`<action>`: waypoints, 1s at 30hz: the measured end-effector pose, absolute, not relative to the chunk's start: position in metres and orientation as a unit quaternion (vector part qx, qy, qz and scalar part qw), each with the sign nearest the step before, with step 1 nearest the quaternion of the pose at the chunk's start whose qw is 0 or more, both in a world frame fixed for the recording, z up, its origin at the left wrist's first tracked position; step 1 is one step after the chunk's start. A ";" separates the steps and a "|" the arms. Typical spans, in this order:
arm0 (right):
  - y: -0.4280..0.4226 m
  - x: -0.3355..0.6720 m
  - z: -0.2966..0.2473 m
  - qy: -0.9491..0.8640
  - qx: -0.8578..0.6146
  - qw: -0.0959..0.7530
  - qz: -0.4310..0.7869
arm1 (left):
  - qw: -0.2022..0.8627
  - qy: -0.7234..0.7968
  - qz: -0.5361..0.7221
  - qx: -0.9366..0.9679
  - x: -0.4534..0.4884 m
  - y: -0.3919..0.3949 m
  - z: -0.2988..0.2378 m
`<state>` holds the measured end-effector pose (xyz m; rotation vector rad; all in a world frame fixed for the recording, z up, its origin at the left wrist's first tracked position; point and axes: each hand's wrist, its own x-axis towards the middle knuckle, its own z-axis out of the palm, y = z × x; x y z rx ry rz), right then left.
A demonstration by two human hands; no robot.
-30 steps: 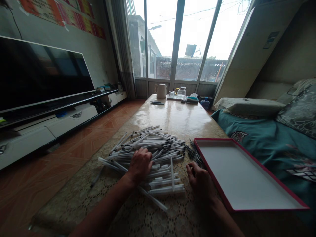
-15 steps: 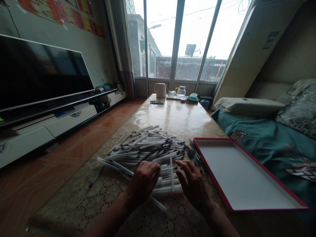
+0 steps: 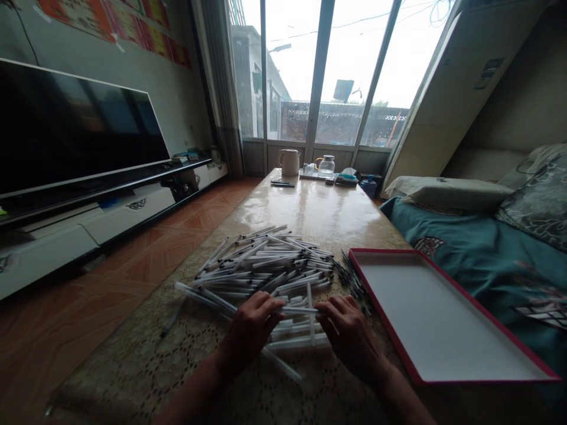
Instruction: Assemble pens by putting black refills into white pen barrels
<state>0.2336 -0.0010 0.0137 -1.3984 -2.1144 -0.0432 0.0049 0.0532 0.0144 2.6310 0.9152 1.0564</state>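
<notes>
A slim white pen (image 3: 299, 310) lies crosswise between my two hands over the near edge of the pile. My left hand (image 3: 251, 323) has its fingers closed on the left end, and my right hand (image 3: 348, 328) pinches the right end. The fingers hide both ends. Beyond my hands spreads a heap of white pens (image 3: 270, 260), many with black ends. Several loose white tubes (image 3: 296, 342) lie under and between my hands, one pointing away from me. Thin dark sticks, perhaps refills (image 3: 352, 276), are bunched right of the heap.
A shallow white box with a red rim (image 3: 381, 313) sits at the table's right side. At the far end of the patterned table (image 3: 133, 378) stand a beige jug (image 3: 289, 163), a glass pot (image 3: 326, 164) and a tissue pack (image 3: 346, 176). A bed or sofa is on the right.
My right hand has come in and closed its fingers on the right end of the pen. The pen now shows stretched between both hands; my left hand has shifted slightly.
</notes>
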 end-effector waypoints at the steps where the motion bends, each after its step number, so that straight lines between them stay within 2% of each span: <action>1: -0.002 0.231 0.016 -0.805 -0.522 0.281 -0.025 | 0.069 0.295 0.353 0.885 0.007 0.051 0.013; 7: -0.011 0.212 0.025 -0.853 -0.489 0.180 -0.026 | -0.033 0.232 0.324 0.917 0.020 0.040 0.011; 12: -0.017 0.207 0.027 -0.862 -0.488 0.137 0.008 | -0.025 0.219 0.303 0.927 0.016 0.038 0.014; 19: -0.013 0.209 0.033 -0.871 -0.475 0.121 -0.039 | 0.183 0.317 0.240 0.899 0.014 0.029 0.021; 30: -0.020 0.201 0.033 -0.893 -0.416 0.142 -0.097 | 0.411 0.386 0.184 0.805 0.008 0.009 0.045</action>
